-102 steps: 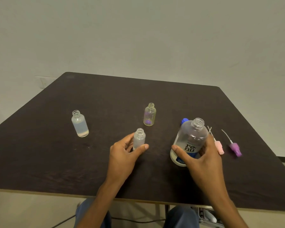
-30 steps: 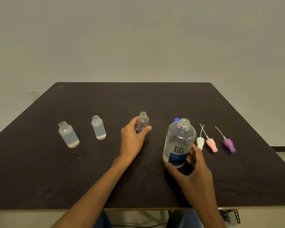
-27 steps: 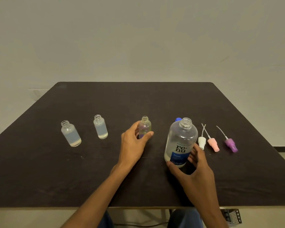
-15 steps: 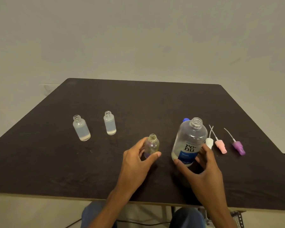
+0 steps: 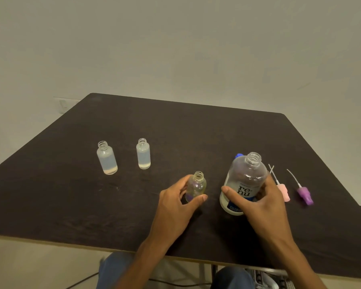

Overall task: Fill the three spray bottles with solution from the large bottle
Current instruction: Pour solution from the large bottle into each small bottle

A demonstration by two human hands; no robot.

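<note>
My left hand (image 5: pixel 175 202) holds a small clear, uncapped spray bottle (image 5: pixel 196 185) upright on the dark table (image 5: pixel 175 126), thumb in front and fingers behind. It looks nearly empty. My right hand (image 5: pixel 256 203) grips the large open bottle (image 5: pixel 245 180) labelled "renu", which stands just right of the small one. Two more uncapped small bottles, one at far left (image 5: pixel 107 158) and one beside it (image 5: pixel 143 154), hold cloudy liquid.
A pink spray cap (image 5: pixel 283 191) and a purple spray cap (image 5: pixel 304 195) lie right of the large bottle. A blue cap (image 5: pixel 239 156) sits behind it. The table's near edge runs just below my wrists; my knees show under it.
My left hand has drawn the third small bottle nearer to me, next to the large bottle. My right hand has closed more fully round the large bottle and now hides the white spray cap.
</note>
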